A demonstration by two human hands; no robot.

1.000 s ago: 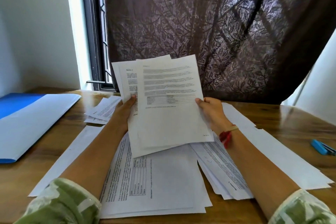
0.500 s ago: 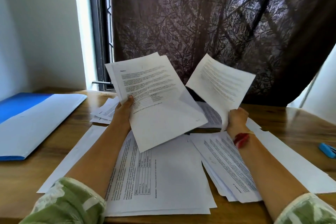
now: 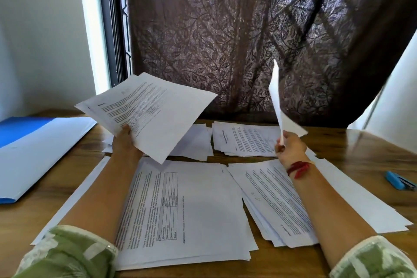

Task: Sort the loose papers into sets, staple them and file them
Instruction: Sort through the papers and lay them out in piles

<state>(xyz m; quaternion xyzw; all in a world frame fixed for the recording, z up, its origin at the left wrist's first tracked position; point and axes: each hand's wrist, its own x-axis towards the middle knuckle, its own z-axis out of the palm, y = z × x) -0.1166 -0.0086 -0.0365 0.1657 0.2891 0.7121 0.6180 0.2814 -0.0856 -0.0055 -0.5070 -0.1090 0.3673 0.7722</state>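
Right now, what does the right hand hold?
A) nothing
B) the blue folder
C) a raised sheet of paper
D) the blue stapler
C: the right hand pinches a sheet of paper upright by its lower edge; the blue stapler lies on the table to its right, untouched.

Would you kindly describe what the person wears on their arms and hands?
The left sleeve and right sleeve are green with pale blotches and whitish cuffs. A red thread band circles the right wrist. The left hand and right hand are gloveless.
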